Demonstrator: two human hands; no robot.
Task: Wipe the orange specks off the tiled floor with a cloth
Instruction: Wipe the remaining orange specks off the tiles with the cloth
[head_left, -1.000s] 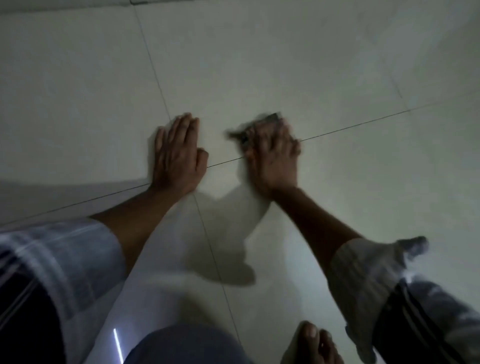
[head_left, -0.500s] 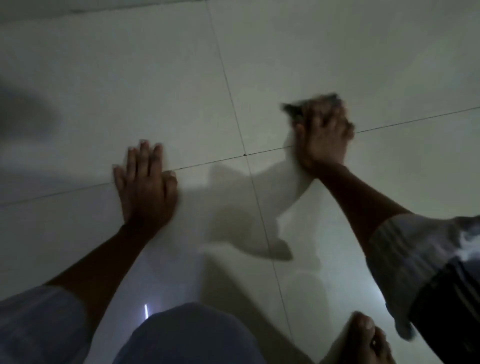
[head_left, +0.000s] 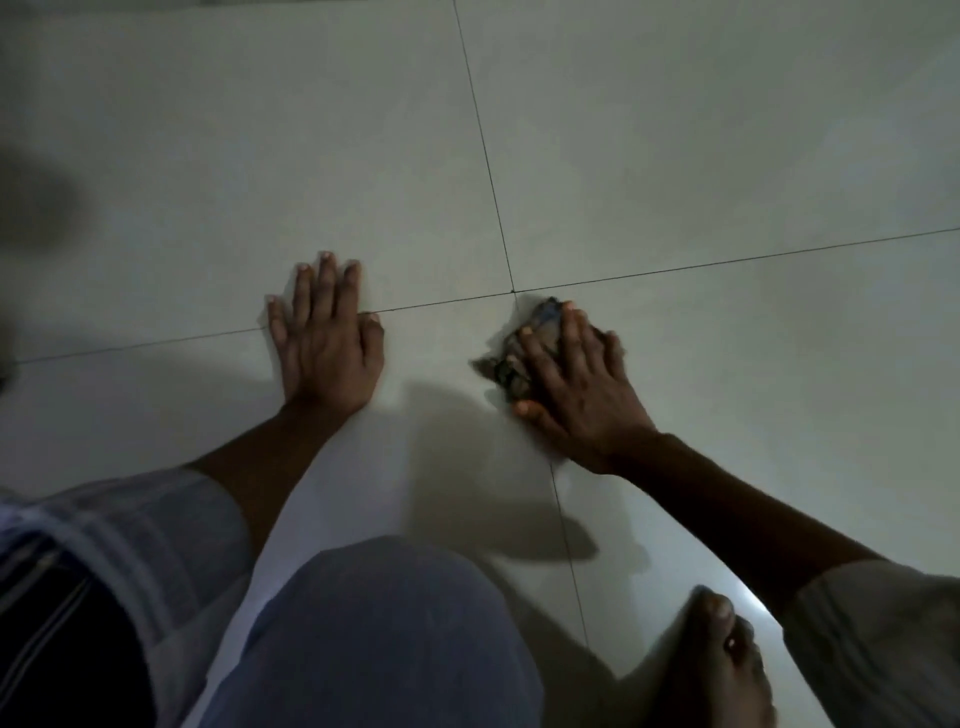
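My right hand (head_left: 574, 384) presses a small crumpled dark cloth (head_left: 511, 366) flat against the pale tiled floor (head_left: 675, 156), just below and right of the crossing of two grout lines (head_left: 513, 292). Part of the cloth pokes out past my fingers on the left and top. My left hand (head_left: 324, 338) lies flat on the floor with fingers close together, palm down, across the horizontal grout line and holding nothing. No orange specks can be made out in this dim light.
My bent knee (head_left: 379, 639) in bluish fabric fills the bottom centre. My bare foot (head_left: 717, 665) rests on the floor at the lower right. Dark shadows of my arms fall between the hands. A blurred dark shape (head_left: 31, 202) sits at the left edge.
My right hand has slid the cloth back toward me and leftward, from above the horizontal grout line to below it. My left hand stays planted; the view has shifted.
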